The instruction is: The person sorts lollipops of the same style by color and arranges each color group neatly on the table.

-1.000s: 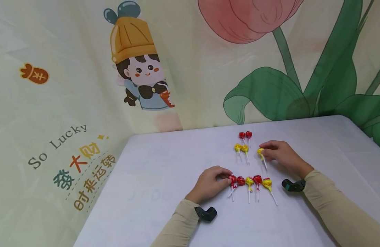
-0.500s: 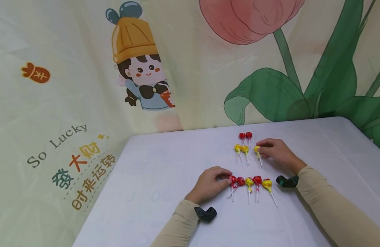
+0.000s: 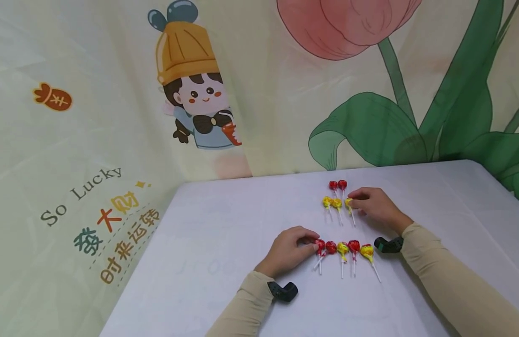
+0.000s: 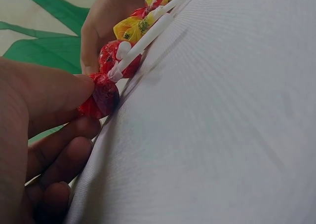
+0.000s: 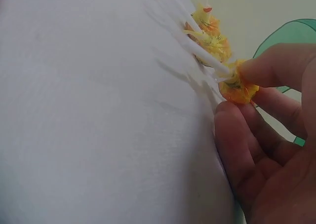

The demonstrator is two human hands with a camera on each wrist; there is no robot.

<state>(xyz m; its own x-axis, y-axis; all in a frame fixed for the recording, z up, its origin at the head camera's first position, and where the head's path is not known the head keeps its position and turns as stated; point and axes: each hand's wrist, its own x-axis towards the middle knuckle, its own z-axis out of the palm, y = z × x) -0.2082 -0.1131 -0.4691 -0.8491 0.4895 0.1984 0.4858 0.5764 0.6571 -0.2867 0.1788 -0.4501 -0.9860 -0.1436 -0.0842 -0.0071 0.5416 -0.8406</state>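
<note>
My right hand (image 3: pixel 375 205) pinches a yellow-wrapped lollipop (image 5: pixel 239 86) by its candy head, its white stick pointing toward me. Just left of it lie two more yellow lollipops (image 3: pixel 337 204), side by side. Behind these are two red lollipops (image 3: pixel 342 185). My left hand (image 3: pixel 290 250) pinches the head of a red lollipop (image 4: pixel 102 98) at the left end of the front row. To its right in that row lie another red lollipop (image 3: pixel 330 248), a yellow one (image 3: pixel 342 248), a red one (image 3: pixel 354 246) and a yellow one (image 3: pixel 367 252) with a slanted stick.
All the lollipops lie on a white-covered table (image 3: pixel 226 224). Behind it hangs a printed backdrop (image 3: pixel 276 117) with a cartoon child and a large tulip. Black wrist devices (image 3: pixel 284 292) are on both sleeves.
My right hand has moved left with its yellow lollipop, bringing it close beside the other two yellow ones. My left hand keeps its hold on the red lollipop.
</note>
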